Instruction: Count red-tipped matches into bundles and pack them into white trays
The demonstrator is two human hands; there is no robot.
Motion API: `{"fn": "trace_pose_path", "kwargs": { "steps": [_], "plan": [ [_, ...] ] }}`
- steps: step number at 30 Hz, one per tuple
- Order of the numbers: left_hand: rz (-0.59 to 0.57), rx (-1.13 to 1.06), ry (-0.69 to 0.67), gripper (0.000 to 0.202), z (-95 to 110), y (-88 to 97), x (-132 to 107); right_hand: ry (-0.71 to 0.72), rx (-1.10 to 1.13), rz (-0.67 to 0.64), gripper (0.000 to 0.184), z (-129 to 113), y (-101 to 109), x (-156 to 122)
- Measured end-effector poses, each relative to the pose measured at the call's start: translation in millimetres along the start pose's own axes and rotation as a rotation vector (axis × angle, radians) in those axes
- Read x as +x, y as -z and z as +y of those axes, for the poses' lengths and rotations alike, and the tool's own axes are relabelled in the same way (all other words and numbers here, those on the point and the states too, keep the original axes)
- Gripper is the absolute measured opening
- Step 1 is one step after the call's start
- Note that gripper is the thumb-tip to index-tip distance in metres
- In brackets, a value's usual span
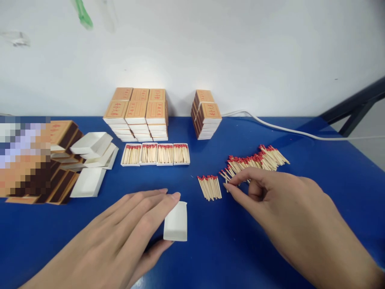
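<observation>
My left hand point(126, 228) lies on the blue table point(210, 257), fingers stretched out, with thumb and fingers touching the side of an empty white matchbox tray point(176, 223). My right hand point(270, 200) reaches left, its fingertips pinched at the near end of a long heap of red-tipped matches point(255, 161). A small separate bundle of matches point(209, 187) lies just left of those fingertips. What the pinched fingers hold cannot be made out.
A row of several filled trays point(155, 154) sits mid-table, stacked closed matchboxes point(136, 114) and a smaller stack point(206, 114) behind it by the wall. Empty white trays point(93, 154) and brown sleeves point(61, 176) lie at left. A white cable point(285, 129) runs at back right.
</observation>
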State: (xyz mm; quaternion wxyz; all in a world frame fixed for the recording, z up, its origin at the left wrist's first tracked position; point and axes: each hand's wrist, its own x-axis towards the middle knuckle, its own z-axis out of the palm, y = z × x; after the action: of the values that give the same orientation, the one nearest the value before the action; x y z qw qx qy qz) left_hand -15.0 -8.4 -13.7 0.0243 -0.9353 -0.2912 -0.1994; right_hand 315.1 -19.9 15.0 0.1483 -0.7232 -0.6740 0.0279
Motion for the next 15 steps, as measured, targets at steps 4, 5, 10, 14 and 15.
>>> {"fn": "trace_pose_path", "kwargs": {
  "steps": [4, 5, 10, 14, 15],
  "plan": [
    [-0.011, 0.001, 0.004, 0.052, 0.1, -0.1, 0.2, 0.030, 0.036, 0.011, 0.023, -2.3, -0.8, -2.4],
    [-0.009, -0.002, 0.004, 0.052, 0.2, 0.0, 0.1, 0.036, 0.051, 0.011, 0.023, -2.9, -0.5, -2.8],
    [-0.008, -0.010, 0.013, 0.054, 0.5, 0.8, -1.1, 0.057, 0.148, -0.062, 0.024, -5.9, 3.1, -3.3],
    [-0.008, -0.015, 0.017, 0.054, 0.4, 0.2, 0.3, 0.048, 0.145, -0.027, 0.028, -4.9, 4.6, -1.8],
    [-0.005, -0.013, 0.017, 0.053, 0.4, 0.1, 1.0, 0.042, 0.123, 0.003, 0.028, -4.0, 4.3, -1.4]
  ]
}}
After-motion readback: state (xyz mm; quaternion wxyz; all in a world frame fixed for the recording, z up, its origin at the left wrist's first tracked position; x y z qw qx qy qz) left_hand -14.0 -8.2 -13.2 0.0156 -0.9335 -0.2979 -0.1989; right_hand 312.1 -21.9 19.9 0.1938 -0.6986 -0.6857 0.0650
